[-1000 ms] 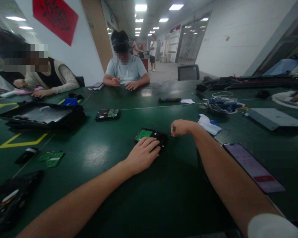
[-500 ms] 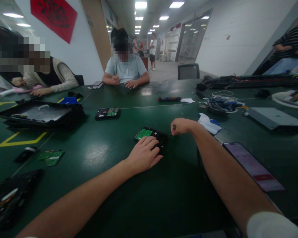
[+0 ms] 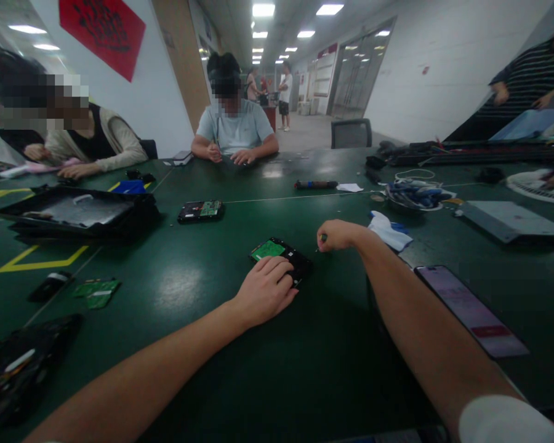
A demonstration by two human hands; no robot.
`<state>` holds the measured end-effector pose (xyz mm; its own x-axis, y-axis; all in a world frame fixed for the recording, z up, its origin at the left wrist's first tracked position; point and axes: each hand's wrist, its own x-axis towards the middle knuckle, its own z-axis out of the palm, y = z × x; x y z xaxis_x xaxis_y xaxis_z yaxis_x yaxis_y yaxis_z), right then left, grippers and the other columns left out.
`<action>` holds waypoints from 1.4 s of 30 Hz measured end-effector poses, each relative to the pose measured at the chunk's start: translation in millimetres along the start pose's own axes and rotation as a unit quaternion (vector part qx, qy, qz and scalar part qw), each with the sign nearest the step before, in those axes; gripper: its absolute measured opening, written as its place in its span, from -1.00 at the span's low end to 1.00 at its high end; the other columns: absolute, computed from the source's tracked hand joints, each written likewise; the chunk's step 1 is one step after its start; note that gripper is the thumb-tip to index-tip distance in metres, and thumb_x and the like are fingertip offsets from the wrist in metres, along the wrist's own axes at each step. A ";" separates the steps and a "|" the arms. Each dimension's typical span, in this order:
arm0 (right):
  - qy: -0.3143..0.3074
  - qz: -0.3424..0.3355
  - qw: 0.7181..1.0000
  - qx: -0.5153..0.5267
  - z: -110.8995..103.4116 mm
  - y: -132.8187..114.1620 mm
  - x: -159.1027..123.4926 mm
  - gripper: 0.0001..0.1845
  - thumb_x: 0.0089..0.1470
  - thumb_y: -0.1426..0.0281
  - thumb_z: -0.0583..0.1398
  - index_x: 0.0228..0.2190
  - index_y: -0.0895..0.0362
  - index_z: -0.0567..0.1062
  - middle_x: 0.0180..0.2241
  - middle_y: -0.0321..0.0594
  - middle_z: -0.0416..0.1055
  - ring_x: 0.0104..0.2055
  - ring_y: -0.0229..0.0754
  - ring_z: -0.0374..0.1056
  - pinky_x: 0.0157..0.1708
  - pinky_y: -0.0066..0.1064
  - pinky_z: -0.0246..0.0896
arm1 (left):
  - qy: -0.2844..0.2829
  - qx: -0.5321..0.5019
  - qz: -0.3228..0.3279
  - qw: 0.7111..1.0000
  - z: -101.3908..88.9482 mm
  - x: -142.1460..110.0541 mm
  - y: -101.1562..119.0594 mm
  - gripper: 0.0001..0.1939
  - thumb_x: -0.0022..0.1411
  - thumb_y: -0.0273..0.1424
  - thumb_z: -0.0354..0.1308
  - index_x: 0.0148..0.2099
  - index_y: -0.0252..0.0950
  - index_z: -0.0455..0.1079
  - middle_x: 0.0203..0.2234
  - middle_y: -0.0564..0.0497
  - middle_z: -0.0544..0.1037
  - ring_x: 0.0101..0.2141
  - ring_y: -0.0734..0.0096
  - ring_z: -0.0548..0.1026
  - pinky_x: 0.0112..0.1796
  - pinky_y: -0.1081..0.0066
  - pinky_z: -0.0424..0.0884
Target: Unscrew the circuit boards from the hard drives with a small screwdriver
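A black hard drive with a green circuit board [image 3: 268, 248] lies at an angle on the green table. My left hand [image 3: 268, 288] grips its near side, fingers over the black casing and thumb at the near edge; the hand hides part of the drive. Just right of the drive, my right hand [image 3: 333, 236] is closed around a small screwdriver [image 3: 324, 237]. Only the dark handle end and a thin tip pointing down-left show, and the tip appears apart from the drive's right end.
Another hard drive [image 3: 200, 211], loose green circuit boards [image 3: 99, 292] and a black tray [image 3: 143, 215] are to the left. A phone [image 3: 473, 311], white glove [image 3: 390, 231], a grey metal box [image 3: 512, 221] and a bowl of cables [image 3: 413, 195] are right. A co-worker [image 3: 235, 126] sits opposite.
The hard drive has turned slightly under my left hand, which has shifted a little left. My right hand stays nearly in place with the screwdriver.
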<state>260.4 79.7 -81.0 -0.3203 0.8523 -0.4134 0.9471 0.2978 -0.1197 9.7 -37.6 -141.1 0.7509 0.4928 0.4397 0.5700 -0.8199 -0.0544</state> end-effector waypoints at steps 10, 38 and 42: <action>-0.010 0.005 1.000 -0.006 -0.5 2.0 -1.8 -0.83 0.09 0.47 0.31 -0.25 0.16 0.69 -0.15 -0.11 0.65 -0.08 -0.06 0.55 -0.19 -0.42 0.35 | -0.007 -0.024 -0.093 0.995 -4.7 -2.0 -3.4 -0.70 0.29 -0.31 0.13 0.02 -0.33 0.42 0.08 -0.25 0.48 0.15 -0.04 0.39 0.20 0.00 0.33; 0.000 -0.003 1.000 -0.024 3.7 1.7 3.6 -0.82 0.10 0.40 0.32 -0.24 0.16 0.70 -0.17 -0.09 0.65 -0.11 -0.07 0.55 -0.18 -0.42 0.36 | 0.005 -0.049 -0.095 0.994 -2.6 -1.0 -4.7 -0.66 0.30 -0.30 0.11 0.07 -0.33 0.39 0.10 -0.26 0.45 0.18 -0.04 0.36 0.22 0.00 0.31; 0.000 0.005 1.000 -0.024 2.6 2.3 1.4 -0.83 0.10 0.40 0.33 -0.25 0.16 0.70 -0.19 -0.10 0.65 -0.13 -0.07 0.55 -0.21 -0.43 0.35 | 0.006 -0.045 -0.093 0.995 -1.6 -0.9 -4.9 -0.66 0.30 -0.30 0.11 0.07 -0.34 0.39 0.10 -0.26 0.46 0.17 -0.04 0.37 0.21 -0.01 0.31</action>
<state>262.3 80.5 -84.1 -0.3108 0.8551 -0.4149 0.9481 0.3097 -0.0721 5.7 -34.5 -139.8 0.6314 0.6350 0.4452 0.6655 -0.7384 0.1093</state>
